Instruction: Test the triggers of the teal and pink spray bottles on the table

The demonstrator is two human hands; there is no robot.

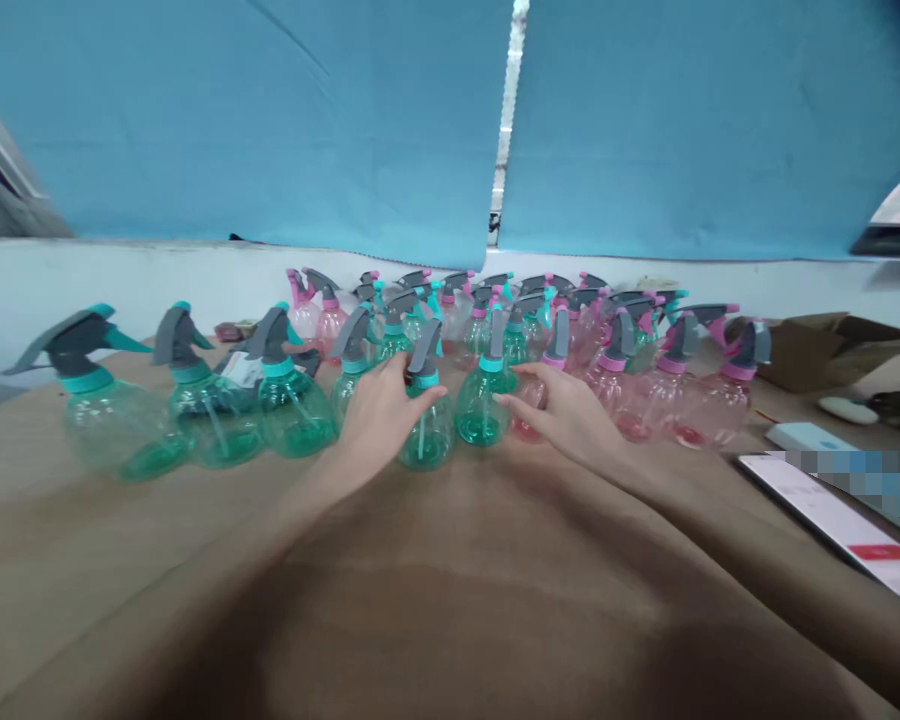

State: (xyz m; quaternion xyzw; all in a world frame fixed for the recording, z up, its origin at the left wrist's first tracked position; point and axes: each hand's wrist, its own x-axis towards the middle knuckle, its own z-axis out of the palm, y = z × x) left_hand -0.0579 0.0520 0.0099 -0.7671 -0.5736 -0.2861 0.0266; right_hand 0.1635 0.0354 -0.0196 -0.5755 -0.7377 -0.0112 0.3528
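Note:
My left hand point(381, 408) curls around the collar of a green spray bottle point(427, 445) with a grey trigger head, its thumb across the front. Just right of it stands another green spray bottle point(481, 415), upright. My right hand point(570, 408) is at that bottle's right side, thumb and forefinger apart, the tips at or touching its wall. A pink spray bottle point(529, 425) stands behind the right hand and is partly covered by it. The other fingers of the right hand are hard to make out.
More green bottles point(217, 425) stand in a row at left, pink bottles point(649, 400) at right. Several more crowd behind, near the white wall ledge point(157, 270). A phone point(825, 510), a white box point(806, 437) and a cardboard box point(825, 350) lie at right on the wooden table point(450, 590).

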